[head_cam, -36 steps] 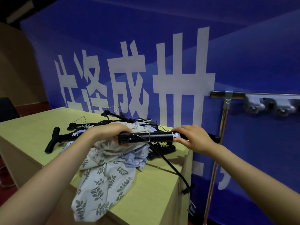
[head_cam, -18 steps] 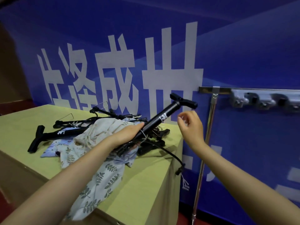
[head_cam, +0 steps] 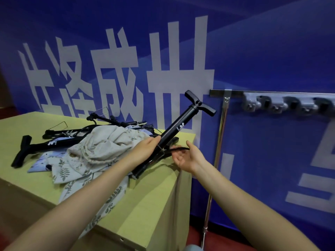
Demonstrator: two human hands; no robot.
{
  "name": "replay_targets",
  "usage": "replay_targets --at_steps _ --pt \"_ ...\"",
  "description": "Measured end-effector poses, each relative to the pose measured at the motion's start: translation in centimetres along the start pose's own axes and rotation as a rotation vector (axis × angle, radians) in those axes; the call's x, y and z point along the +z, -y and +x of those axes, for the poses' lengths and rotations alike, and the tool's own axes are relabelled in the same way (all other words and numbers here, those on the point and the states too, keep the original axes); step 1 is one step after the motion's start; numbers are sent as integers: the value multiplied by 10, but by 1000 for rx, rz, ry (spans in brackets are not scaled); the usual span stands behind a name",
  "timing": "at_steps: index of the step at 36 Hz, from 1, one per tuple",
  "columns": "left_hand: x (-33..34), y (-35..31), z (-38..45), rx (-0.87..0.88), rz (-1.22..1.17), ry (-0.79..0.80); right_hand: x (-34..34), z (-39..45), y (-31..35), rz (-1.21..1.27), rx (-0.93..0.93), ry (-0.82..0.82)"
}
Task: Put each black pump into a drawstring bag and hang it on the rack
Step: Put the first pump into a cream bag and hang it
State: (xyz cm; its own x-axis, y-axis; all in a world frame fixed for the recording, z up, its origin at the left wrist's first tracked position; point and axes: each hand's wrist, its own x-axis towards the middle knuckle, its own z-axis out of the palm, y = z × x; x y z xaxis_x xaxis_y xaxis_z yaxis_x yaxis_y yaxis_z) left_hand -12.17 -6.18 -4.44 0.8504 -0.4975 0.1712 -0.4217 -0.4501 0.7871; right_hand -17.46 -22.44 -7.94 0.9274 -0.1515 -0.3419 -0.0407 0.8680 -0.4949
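My left hand [head_cam: 147, 149] grips the barrel of a black pump [head_cam: 178, 128], which tilts up to the right with its T-handle [head_cam: 200, 104] high near the rack. My right hand [head_cam: 186, 157] is palm up just right of the barrel, fingers relaxed, and the pump's black hose [head_cam: 178, 148] lies blurred across its fingers. A beige drawstring bag [head_cam: 108, 142] and a leaf-print bag [head_cam: 85, 180] lie crumpled on the table under my left arm. Other black pumps [head_cam: 38, 147] lie behind the bags.
The yellow-green table [head_cam: 148, 205] ends at its right edge below my right hand. Right of it stands the rack: a metal rail [head_cam: 235, 91] carrying grey hooks [head_cam: 262, 105] on a thin pole [head_cam: 218, 151]. A blue banner wall runs behind.
My left hand has raised the pump steeper, handle toward the rack. My right hand left the handle end and dropped to the hose near the barrel's lower part.
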Motion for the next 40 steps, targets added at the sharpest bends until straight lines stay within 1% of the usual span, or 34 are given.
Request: replay_targets --at_steps 3,6,8,10,14,16,18,20,22,25,28,31,34,38,40 --pt "-4 9 -5 -18 -39 8 -4 8 13 113 -138 -59" --pt "-13 21 -9 -4 20 -26 -13 14 31 61 -309 -115" --pt "-21 28 -11 -20 15 -35 -17 14 40 24 -397 -121" --pt "-24 34 -13 -28 47 -26 -19 10 47 -8 -473 -83" --pt "-27 36 -16 -37 183 -33 -12 -1 55 -208 -651 40" --pt "-26 37 -16 -52 211 17 -4 -8 61 -309 -712 97" --pt "-24 37 -16 -66 227 82 3 -14 69 -400 -724 124" --pt "-22 38 -15 -70 269 99 8 -16 76 -510 -722 114" --pt "-15 38 -17 -77 260 124 12 -14 82 -658 -744 74" --pt "-2 42 -20 -106 181 188 13 -10 88 -854 -787 5" --pt "-1 45 -19 -104 150 204 11 -7 92 -1027 -842 -87" --pt "-6 43 -20 -112 74 240 4 0 95 -1059 -830 -134" --pt "-10 42 -21 -122 -27 237 -2 8 94 -1074 -811 -164" --pt "-14 43 -20 -101 -62 260 -4 13 90 -1077 -810 -159" --pt "-14 44 -20 -79 -43 280 -2 15 88 -1075 -804 -156"
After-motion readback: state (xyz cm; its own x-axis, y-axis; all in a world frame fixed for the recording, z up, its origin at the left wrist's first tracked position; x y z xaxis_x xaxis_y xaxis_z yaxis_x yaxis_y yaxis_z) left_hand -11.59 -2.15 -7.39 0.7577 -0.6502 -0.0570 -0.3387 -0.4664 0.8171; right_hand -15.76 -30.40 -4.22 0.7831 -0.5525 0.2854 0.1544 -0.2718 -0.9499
